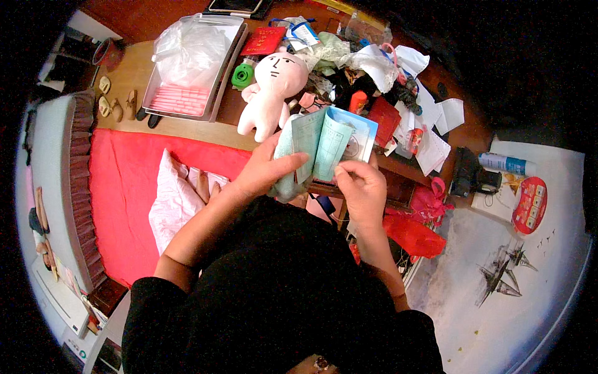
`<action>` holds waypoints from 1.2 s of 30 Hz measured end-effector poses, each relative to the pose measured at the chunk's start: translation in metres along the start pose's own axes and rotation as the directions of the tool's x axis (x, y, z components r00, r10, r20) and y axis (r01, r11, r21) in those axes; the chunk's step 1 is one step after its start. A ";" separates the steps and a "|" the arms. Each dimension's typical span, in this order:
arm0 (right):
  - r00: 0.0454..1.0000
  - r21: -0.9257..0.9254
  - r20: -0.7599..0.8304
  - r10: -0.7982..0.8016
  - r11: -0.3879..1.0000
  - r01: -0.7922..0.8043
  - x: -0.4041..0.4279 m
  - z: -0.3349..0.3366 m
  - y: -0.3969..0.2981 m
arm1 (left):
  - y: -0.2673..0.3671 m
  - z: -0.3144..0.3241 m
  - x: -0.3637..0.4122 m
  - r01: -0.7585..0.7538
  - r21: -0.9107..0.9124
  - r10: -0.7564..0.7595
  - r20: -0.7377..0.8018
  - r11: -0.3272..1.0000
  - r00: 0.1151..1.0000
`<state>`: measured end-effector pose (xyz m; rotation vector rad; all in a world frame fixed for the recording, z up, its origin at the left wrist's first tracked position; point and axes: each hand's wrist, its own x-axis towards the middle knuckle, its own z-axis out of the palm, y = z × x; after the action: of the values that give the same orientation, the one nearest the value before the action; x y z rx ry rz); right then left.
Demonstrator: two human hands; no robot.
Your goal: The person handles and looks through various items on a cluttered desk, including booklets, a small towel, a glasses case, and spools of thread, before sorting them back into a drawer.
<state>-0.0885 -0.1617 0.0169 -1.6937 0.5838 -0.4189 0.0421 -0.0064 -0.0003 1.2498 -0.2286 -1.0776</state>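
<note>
An open booklet with pale green printed pages and a blue-edged cover is spread between my hands. My left hand grips its left side together with a light green cloth, thumb across the page. At the lower right, my right hand pinches a page edge between thumb and forefinger. Just beyond the booklet lies a pink plush doll with a drawn face. A green plastic object is beside the doll, near a red booklet. Another dark red booklet lies right of the open one.
A clear-walled tray holds plastic bags and pink wrapped sticks. Crumpled bags, papers and a red cylinder clutter the dark tabletop. To the left is a bed with a red sheet, where someone's bare feet show by a pink-white cover.
</note>
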 end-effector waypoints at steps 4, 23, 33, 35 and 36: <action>0.999 0.087 -0.026 0.024 0.996 -0.022 -0.002 0.007 -0.006 | 0.004 0.005 -0.001 -0.024 -0.020 0.024 -0.018 0.999 1.000; 0.990 0.178 0.056 0.130 0.974 -0.138 -0.005 0.011 0.002 | 0.003 -0.001 -0.004 -0.014 -0.074 0.015 0.019 0.997 1.000; 0.996 0.081 0.071 0.060 0.995 -0.066 -0.006 0.014 -0.005 | 0.000 -0.003 -0.003 -0.010 -0.070 0.013 0.045 0.997 0.999; 0.996 0.079 0.053 0.075 0.994 -0.079 -0.006 0.013 0.003 | -0.001 -0.003 -0.002 -0.018 -0.070 0.021 0.044 0.997 0.999; 0.995 0.078 0.036 0.090 0.993 -0.093 -0.005 0.013 0.005 | -0.002 -0.003 -0.001 -0.027 -0.069 0.030 0.043 0.997 0.999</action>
<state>-0.0862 -0.1492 0.0095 -1.5886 0.6115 -0.3442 0.0421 -0.0036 -0.0029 1.1591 -0.2400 -1.0806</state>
